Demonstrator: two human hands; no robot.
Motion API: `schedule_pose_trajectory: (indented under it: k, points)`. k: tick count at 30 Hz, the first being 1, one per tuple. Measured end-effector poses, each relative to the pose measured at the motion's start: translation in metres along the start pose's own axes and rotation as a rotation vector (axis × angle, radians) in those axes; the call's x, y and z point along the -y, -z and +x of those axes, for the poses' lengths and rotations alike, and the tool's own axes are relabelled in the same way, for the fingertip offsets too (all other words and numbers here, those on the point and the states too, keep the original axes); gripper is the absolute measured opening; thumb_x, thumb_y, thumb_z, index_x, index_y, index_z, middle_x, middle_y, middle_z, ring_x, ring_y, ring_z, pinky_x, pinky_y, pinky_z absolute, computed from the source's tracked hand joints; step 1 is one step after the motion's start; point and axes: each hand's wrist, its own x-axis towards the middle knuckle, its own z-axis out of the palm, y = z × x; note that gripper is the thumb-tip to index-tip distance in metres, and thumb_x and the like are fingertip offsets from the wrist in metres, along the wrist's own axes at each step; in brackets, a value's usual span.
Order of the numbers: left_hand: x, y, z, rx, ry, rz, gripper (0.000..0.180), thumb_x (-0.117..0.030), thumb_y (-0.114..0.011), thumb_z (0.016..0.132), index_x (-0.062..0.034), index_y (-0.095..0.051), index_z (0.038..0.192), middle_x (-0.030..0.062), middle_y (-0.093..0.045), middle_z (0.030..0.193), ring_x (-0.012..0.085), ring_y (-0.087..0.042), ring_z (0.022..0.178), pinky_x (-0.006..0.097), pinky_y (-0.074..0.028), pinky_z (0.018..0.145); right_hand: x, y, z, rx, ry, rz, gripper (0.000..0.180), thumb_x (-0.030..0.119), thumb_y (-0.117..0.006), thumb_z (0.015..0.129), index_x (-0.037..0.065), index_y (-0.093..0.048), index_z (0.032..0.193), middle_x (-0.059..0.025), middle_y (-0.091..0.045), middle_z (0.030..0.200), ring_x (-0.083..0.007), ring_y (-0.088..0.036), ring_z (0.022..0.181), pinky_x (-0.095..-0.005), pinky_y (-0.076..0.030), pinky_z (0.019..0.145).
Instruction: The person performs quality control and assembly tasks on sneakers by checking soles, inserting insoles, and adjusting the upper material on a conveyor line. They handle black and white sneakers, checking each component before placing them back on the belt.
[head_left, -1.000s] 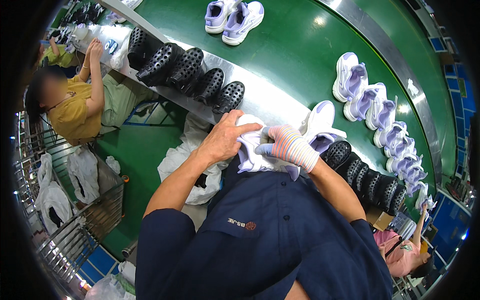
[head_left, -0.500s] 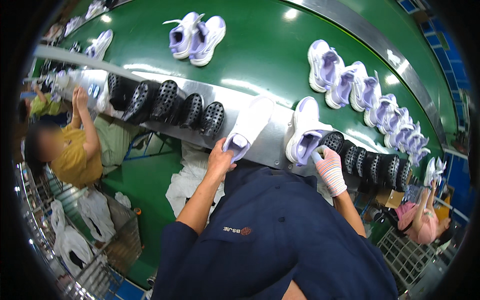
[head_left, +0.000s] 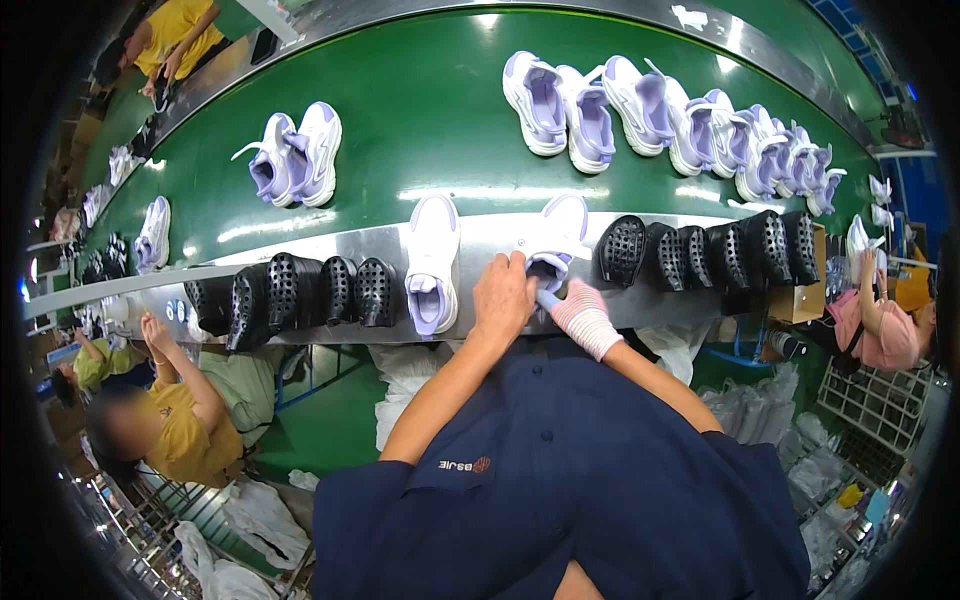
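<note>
Just ahead of the bare left hand (head_left: 503,298) gripping its edge and the striped-gloved right hand (head_left: 585,318), whose grip I can't tell, the white-and-purple, cloth-looking sneaker (head_left: 562,222) seems light and soft, best held near the heel.

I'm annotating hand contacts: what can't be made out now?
In the head view:
White-and-lilac shoe: heel partly hidden by the left hand and gloved right hand.
Right fingertips: blurred at the shoe's opening.
White bag: partly hidden by the metal bench and left forearm.
Far-left shoes: too small for detail.
</note>
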Motion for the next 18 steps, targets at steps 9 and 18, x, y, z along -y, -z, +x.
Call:
schedule_pose_trajectory:
  k: [9,18]
  points:
    - [-0.002,-0.015,0.015,0.011,0.192,-0.275,0.021,-0.009,-0.071,0.088,-0.0001,-0.061,0.104,0.0219,-0.066,0.091,0.0454,-0.066,0.079,0.053,-0.052,0.071,-0.002,0.025,0.029,-0.069,0.742,-0.451,0.038,0.012,-0.069,0.071,0.009,-0.067,0.109,-0.02,-0.07,0.081,-0.0427,-0.063,0.105,-0.0491,-0.051,0.093]
    - [-0.05,-0.005,-0.018,-0.081,-0.058,0.04,0.033,-0.032,-0.078,0.087,-0.0002,-0.072,0.08,0.017,-0.067,0.077,0.036,-0.062,0.081,0.046,-0.049,0.073,-0.034,-0.001,-0.005,-0.08,0.109,0.091,0.039,0.035,-0.07,0.088,-0.002,-0.065,0.096,-0.0296,-0.067,0.091,-0.047,-0.065,0.094,-0.0495,-0.053,0.083]
